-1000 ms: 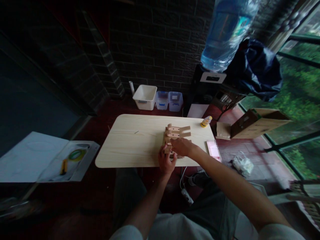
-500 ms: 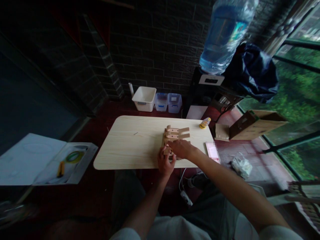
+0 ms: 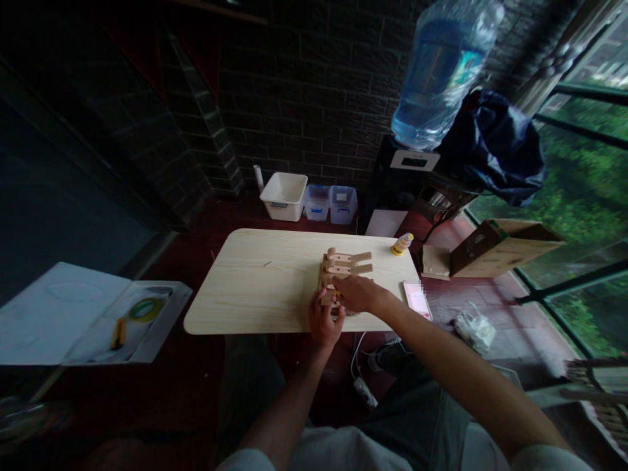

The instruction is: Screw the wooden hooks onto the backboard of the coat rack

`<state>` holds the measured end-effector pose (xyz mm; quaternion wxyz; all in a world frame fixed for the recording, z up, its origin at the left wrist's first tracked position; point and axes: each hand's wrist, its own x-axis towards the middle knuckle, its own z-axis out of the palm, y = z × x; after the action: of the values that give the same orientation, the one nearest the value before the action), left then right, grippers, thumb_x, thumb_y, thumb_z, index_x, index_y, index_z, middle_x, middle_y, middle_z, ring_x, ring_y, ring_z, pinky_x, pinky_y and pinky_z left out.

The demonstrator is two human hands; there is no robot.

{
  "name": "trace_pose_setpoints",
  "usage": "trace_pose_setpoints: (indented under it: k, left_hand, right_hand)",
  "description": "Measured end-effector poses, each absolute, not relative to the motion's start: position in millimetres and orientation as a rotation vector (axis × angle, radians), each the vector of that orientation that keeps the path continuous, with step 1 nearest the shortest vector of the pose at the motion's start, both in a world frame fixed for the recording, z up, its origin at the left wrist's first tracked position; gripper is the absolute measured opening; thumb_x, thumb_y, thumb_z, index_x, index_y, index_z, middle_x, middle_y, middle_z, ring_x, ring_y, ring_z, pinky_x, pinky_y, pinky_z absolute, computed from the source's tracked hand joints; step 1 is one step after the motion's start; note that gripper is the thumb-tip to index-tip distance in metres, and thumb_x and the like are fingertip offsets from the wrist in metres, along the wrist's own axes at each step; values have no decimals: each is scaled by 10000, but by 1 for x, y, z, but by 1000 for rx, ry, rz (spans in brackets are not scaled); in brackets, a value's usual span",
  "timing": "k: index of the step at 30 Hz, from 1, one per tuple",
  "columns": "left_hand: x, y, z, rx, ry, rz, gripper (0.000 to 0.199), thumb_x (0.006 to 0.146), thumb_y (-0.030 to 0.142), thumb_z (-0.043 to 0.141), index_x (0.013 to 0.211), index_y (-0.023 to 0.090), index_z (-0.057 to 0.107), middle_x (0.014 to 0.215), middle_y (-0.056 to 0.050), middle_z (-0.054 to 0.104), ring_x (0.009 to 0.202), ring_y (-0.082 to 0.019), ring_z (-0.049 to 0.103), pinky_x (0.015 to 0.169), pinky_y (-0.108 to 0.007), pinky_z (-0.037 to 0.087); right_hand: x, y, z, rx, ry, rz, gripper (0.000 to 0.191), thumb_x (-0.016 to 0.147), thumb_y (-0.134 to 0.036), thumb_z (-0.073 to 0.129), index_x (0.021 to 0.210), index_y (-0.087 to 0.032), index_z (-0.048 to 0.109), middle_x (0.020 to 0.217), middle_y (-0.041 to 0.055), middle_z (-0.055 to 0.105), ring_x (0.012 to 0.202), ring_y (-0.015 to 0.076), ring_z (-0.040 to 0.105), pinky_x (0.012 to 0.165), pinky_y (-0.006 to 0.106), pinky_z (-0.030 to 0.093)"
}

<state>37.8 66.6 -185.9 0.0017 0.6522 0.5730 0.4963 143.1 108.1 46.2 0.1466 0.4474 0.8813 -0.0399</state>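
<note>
A wooden piece with raised slats [image 3: 348, 263] lies on the right half of the pale table [image 3: 255, 288]. At its near end, my left hand [image 3: 324, 322] has thumb and fingers round a small wooden block [image 3: 328, 298]. From the right, my right hand [image 3: 357, 293] reaches over the same end, its fingers bent together. Something small and yellow [image 3: 338, 295] shows between the hands; most of it is hidden. A clear bottle with a yellow base [image 3: 402, 244] stands near the table's back right corner.
A pink and white pad [image 3: 417, 299] sits at the right table edge. A small dark stick [image 3: 267, 263] lies left of the wooden piece. Beyond the table are bins [image 3: 284, 196], a water dispenser [image 3: 415, 160] and a cardboard box [image 3: 500, 248]. An open case [image 3: 142, 320] is at the left.
My right hand's fingers have shifted slightly at the near end of the wooden piece. My left hand keeps its place. The whole view has tilted very slightly.
</note>
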Motion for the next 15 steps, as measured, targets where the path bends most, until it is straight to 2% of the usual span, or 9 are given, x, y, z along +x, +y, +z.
trace_pose_setpoints:
  k: [5,10,15]
  left_hand:
    - [38,67,-185,2039,1792,1554,353,863,283,654,1206,206,622,1406,-157,548,1392,-318,442,1090,-519,444]
    - [38,66,-183,2040,1790,1540,370,868,284,645,1229,207,613,1404,-158,545,1389,-321,444,1082,-520,450]
    - [38,67,-185,2049,1795,1554,345,861,285,652,1197,209,627,1398,-155,549,1390,-313,441,1078,-513,456]
  right_hand:
    - [147,109,51,1212,2580,-168,326,953,-173,459,1270,-125,514,1161,211,707,1056,291,707,810,374,565]
    - [145,105,49,1221,2586,-128,316,974,-160,436,1276,-100,507,1037,214,729,950,297,736,721,361,579]
    - [147,103,45,1219,2595,-103,301,975,-208,478,1231,-61,535,1027,237,718,915,309,737,696,351,576]
